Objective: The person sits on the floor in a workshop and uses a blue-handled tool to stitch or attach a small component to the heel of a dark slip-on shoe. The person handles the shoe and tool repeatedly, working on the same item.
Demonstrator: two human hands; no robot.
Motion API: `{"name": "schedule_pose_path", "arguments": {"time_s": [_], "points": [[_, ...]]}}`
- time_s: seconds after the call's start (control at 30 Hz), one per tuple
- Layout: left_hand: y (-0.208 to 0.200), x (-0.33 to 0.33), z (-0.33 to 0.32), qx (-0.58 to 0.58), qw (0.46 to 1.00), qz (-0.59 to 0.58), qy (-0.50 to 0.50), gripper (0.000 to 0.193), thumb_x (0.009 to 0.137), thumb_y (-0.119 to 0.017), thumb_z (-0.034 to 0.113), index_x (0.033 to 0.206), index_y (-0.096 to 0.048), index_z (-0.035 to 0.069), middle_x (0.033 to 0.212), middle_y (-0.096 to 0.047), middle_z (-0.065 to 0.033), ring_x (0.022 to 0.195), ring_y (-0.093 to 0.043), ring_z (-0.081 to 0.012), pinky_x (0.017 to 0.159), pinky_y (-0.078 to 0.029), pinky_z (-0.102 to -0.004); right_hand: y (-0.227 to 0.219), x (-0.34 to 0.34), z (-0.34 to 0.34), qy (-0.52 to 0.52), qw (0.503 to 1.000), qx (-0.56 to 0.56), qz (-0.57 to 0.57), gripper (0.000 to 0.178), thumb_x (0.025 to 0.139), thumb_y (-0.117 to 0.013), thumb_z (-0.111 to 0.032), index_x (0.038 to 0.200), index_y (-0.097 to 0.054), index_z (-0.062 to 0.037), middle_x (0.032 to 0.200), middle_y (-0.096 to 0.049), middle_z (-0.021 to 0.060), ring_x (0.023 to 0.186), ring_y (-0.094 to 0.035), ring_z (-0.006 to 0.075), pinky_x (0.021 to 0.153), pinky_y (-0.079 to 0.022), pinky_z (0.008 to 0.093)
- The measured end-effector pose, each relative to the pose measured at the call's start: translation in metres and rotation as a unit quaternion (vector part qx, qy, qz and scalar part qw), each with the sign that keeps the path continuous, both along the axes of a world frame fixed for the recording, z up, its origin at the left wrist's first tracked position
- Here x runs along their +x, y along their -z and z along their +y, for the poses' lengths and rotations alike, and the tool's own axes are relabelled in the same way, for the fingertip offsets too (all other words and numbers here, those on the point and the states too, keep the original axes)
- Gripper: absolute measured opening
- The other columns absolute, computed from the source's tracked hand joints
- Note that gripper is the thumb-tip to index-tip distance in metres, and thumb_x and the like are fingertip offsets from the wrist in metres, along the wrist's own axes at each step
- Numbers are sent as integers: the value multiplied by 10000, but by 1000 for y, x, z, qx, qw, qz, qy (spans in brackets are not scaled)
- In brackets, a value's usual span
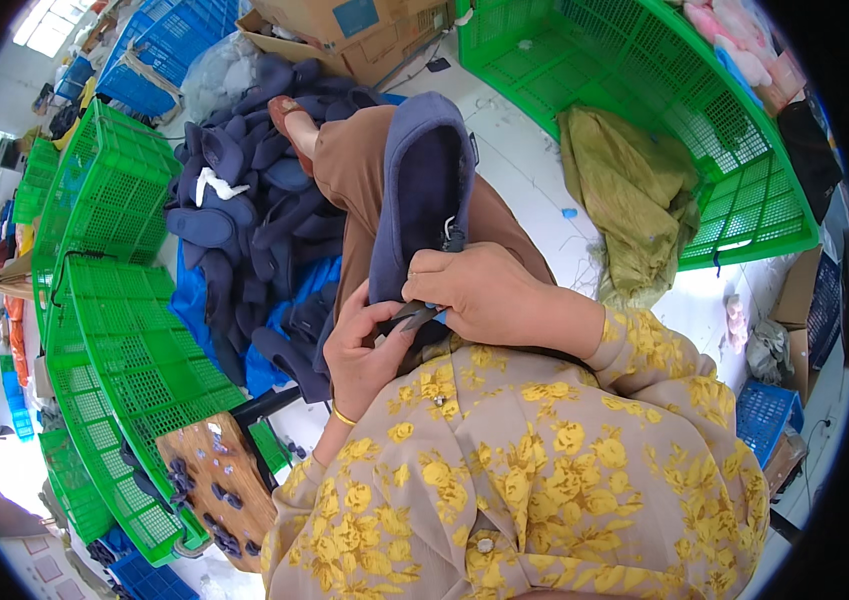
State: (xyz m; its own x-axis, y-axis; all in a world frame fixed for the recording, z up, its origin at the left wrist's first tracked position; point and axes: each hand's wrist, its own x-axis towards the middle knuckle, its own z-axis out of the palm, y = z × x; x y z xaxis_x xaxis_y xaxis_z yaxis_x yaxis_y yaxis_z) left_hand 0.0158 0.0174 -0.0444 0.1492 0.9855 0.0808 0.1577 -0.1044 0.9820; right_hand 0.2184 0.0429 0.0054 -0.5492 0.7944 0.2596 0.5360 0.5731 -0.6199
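A navy fabric shoe [399, 215] rests on my lap with its opening facing up. A small silver buckle [450, 228] and a short dark strap sit at its right inner edge, just above my right hand. My right hand [494, 300] is closed, fingers curled at the near end of the shoe; a bit of blue shows beneath them, and what they hold is mostly hidden. My left hand [359, 355] is closed beside it, thumb and forefinger pinching a dark strip [412, 318] at the shoe's near end. The two hands nearly touch.
A large heap of navy shoes [249, 215] lies on blue sheeting to my left. Green crates [109, 200] stand farther left, beside a wooden board [209, 480] with small dark pieces. An olive sack [629, 190] hangs from a green crate [744, 200] at right.
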Motion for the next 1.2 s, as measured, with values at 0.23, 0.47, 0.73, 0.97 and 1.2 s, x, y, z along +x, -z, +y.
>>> {"name": "schedule_pose_path", "arguments": {"time_s": [0.23,0.47,0.73,0.97,1.2], "points": [[3,0,3,34,999,41,11,234,762,-752,2,992,-715,7,1209,-630,-85,762,-533,-15,635,-412,-163,23,-20,12,23,987,-8,160,230,706,-598,31,913,-601,-69,868,-568,87,725,-604,329,606,-470,402],[4,3,2,29,999,25,8,202,752,-744,-10,951,-711,-4,1176,-631,-122,854,-596,-97,713,-450,-206,14,-11,3,-2,999,45,25,97,739,-612,-19,826,-589,-56,837,-546,105,730,-603,337,609,-474,428],[-6,5,-2,-8,1000,18,-7,206,739,-741,-13,943,-713,-11,1152,-635,-146,979,-623,-178,830,-469,-255,31,-21,2,36,992,32,114,293,677,-584,55,936,-593,-82,881,-564,90,768,-603,327,599,-470,376],[6,8,-3,24,999,34,7,181,731,-760,11,908,-726,15,1141,-632,-167,1019,-623,-223,858,-471,-285,23,-28,15,96,956,110,254,281,715,-601,44,978,-574,-50,923,-585,100,802,-614,325,640,-487,374],[8,6,-4,1,999,-36,4,188,739,-783,9,914,-717,17,1187,-621,-159,1030,-616,-199,832,-474,-271,0,-13,20,36,981,27,188,153,812,-647,-40,959,-625,-73,804,-591,80,722,-607,258,636,-479,313]]}}
